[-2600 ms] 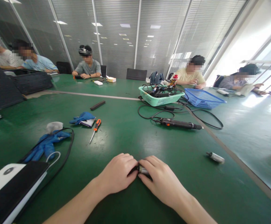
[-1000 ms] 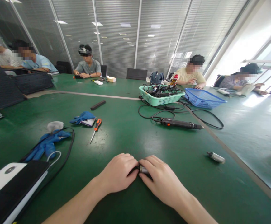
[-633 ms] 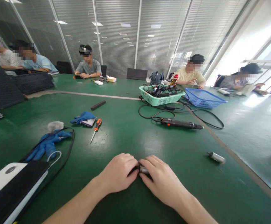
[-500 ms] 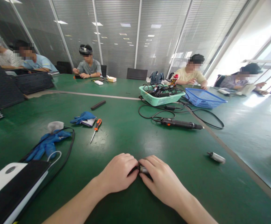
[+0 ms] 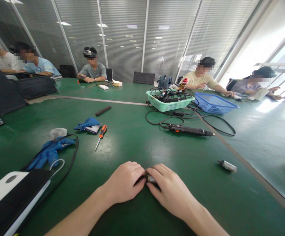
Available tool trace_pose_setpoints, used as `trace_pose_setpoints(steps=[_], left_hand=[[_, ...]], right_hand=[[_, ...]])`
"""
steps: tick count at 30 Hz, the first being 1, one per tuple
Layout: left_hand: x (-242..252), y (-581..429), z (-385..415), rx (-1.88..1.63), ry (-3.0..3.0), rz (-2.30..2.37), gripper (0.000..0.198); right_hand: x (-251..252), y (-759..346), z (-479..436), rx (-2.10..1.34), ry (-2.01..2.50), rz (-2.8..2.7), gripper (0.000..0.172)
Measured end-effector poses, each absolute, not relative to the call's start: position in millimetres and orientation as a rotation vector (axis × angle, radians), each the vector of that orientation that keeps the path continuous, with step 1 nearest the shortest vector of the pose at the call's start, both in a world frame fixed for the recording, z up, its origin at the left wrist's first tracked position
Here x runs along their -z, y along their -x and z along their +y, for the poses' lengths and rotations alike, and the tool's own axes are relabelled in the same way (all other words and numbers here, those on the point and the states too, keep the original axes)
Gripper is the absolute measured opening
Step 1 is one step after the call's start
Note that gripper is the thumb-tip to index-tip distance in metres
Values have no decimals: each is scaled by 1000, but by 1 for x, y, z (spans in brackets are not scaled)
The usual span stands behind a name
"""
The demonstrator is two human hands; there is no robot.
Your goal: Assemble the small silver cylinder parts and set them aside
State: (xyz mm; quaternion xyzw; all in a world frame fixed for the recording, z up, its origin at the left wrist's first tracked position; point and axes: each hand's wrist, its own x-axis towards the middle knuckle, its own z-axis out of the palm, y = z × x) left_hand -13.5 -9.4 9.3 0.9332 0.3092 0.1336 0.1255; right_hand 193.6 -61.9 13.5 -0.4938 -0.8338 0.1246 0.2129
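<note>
Both my hands meet at the near middle of the green table [image 5: 132, 141]. My right hand [image 5: 169, 186] is closed around a small silver metal cylinder [image 5: 151, 179], much of it covered by the fingers. My left hand [image 5: 126, 182] is closed on the dark end of the same piece, with its fingertips against those of my right hand. Farther right lies a similar silver cylinder with a dark tip [image 5: 228, 166]. An orange-handled screwdriver [image 5: 103, 132] rests ahead of my left hand, and a black electric screwdriver [image 5: 190, 130] lies farther off to the right.
Blue gloves [image 5: 49, 152] and a black-and-white device [image 5: 17, 196] with a cable are at left. A dark bar [image 5: 103, 110] lies beyond. A green basket of cables and parts [image 5: 165, 106] stands by a blue basket [image 5: 215, 109]. Several people sit around the table.
My hands and the cylinder show no visible movement. Across the table, a person in a yellowish shirt has stretched an arm out to the right; another person at the back has shifted a hand.
</note>
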Motion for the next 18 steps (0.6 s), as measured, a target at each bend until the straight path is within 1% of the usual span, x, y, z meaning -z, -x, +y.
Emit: trace_pose_setpoints(steps=[12, 18], left_hand=[[-10, 13, -10, -377, -2719, 909, 9], [-11, 13, -10, -391, -2697, 900, 7]], right_hand=[[-13, -193, -62, -330, 1398, -2323, 29], [-13, -193, -62, -326, 1396, -2317, 27]])
